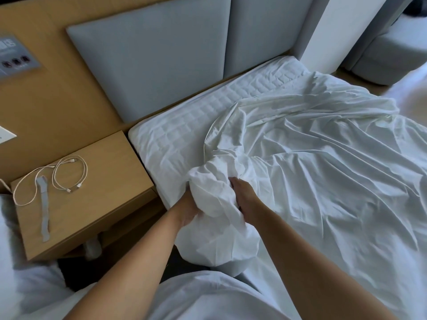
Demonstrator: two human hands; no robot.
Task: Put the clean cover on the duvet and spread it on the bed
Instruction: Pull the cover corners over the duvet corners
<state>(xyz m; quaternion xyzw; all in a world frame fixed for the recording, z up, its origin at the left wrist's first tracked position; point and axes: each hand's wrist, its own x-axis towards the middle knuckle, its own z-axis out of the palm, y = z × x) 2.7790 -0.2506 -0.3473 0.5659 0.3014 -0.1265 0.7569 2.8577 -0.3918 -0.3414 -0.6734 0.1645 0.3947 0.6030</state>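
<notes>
Our left hand (188,212) and right hand (243,199) both clutch the bunched corner of the duvet cover (323,158), whose length lies toward two o'clock across the bed (175,135).

Bare-armed left hand (186,212), right hand (245,197)

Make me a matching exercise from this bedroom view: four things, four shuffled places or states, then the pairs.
Things:
1. cables
2. duvet cover
3. headboard
4. mattress

Places or states:
A. quilted, partly uncovered
B. bunched, gripped by the left hand and right hand
C. looped on the nightstand
D. grey padded panels on the wall

Pairs: 1-C, 2-B, 3-D, 4-A.
</notes>
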